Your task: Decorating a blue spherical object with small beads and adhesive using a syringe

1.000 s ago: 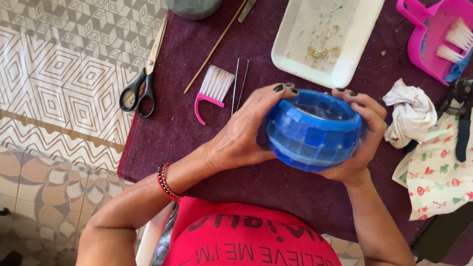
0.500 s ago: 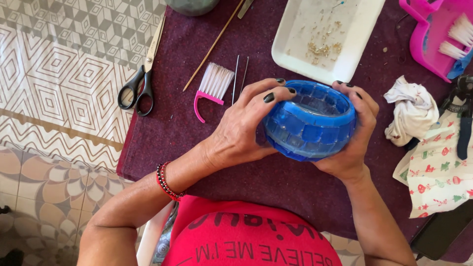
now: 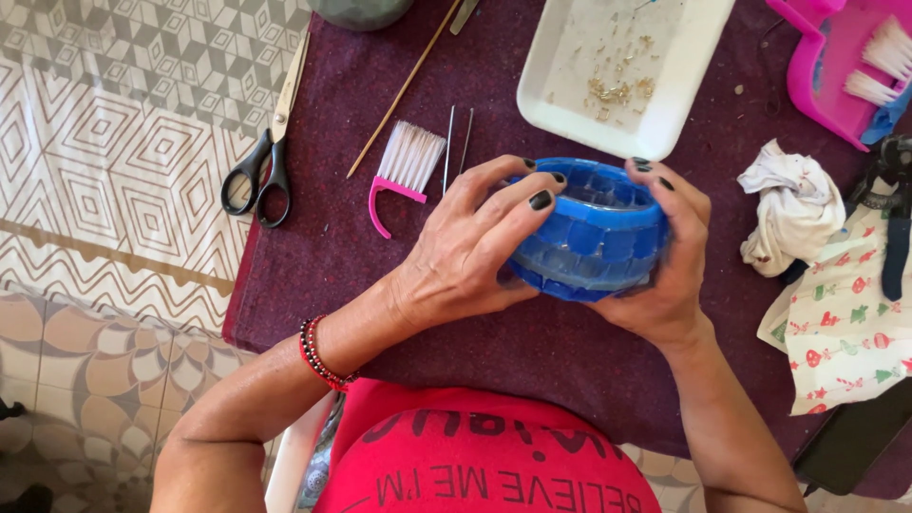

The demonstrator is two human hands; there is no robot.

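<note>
From the head view, the left hand (image 3: 465, 261) and right hand (image 3: 670, 271) had their fingers clamped around the sides of a blue mosaic bowl (image 3: 594, 233), held above the purple cloth (image 3: 532, 351) near a white tray (image 3: 617, 71) and pink brush (image 3: 404, 166).

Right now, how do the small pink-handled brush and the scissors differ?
The pink-handled brush lies on the maroon cloth; the scissors lie mostly off it, on the patterned tabletop. The brush has white bristles and a hooked pink handle; the scissors have black loops and metal blades. Neither is touched by the hands.
</note>
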